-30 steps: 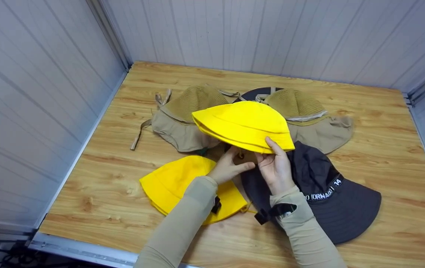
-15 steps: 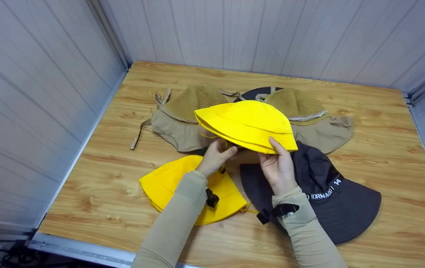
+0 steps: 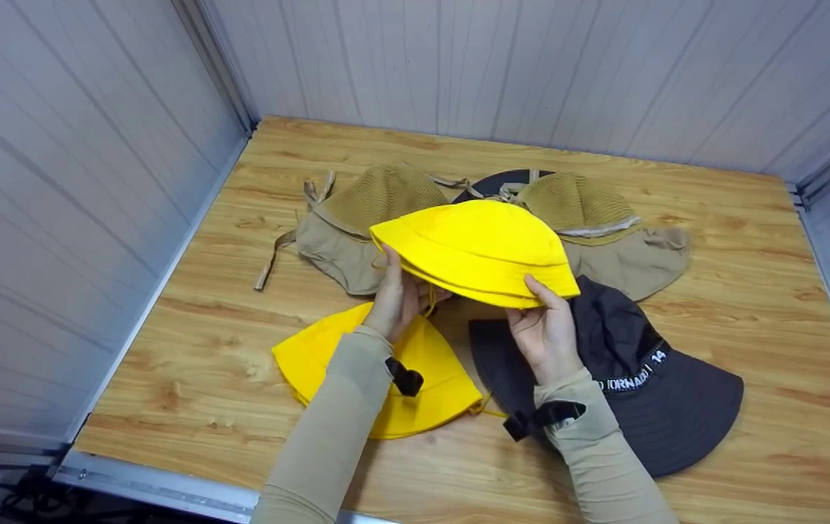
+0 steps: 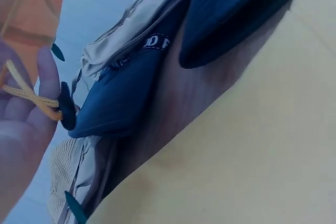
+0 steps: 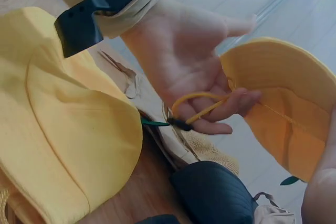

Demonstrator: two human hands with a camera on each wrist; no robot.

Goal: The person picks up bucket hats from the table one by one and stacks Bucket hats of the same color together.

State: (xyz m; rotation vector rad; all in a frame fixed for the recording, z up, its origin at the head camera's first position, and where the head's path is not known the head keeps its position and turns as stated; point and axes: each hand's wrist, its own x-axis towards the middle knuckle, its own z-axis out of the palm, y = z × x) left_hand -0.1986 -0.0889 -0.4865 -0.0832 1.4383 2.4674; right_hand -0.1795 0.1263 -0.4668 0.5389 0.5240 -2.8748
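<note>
Above the table, a yellow bucket hat (image 3: 484, 240) is held crown up, its brim tilted. My right hand (image 3: 547, 335) pinches the brim's right side, thumb on the outside and fingers beneath. At the left end of the brim is my left hand (image 3: 394, 306), its thumb along the outer edge and fingers below. The right wrist view shows the hat's orange-looking inside (image 5: 286, 116) and its yellow chin cord (image 5: 202, 97) looped across the left fingers. A dark cord toggle (image 5: 180, 124) hangs beside them. Underneath, a second yellow bucket hat (image 3: 327, 346) lies on the table.
A black bucket hat (image 3: 684, 415) with a lettered band lies at the right. Two khaki hats with mesh crowns, a left one (image 3: 385, 200) and a right one (image 3: 582, 204), lie behind, with a dark brim (image 3: 505, 180) between them. Panel walls (image 3: 516, 73) enclose the wooden table (image 3: 189, 378).
My left hand has moved left from under the hat, past the hanging cord, to the brim's left end. The right hand keeps its hold, and the hat has shifted only slightly.
</note>
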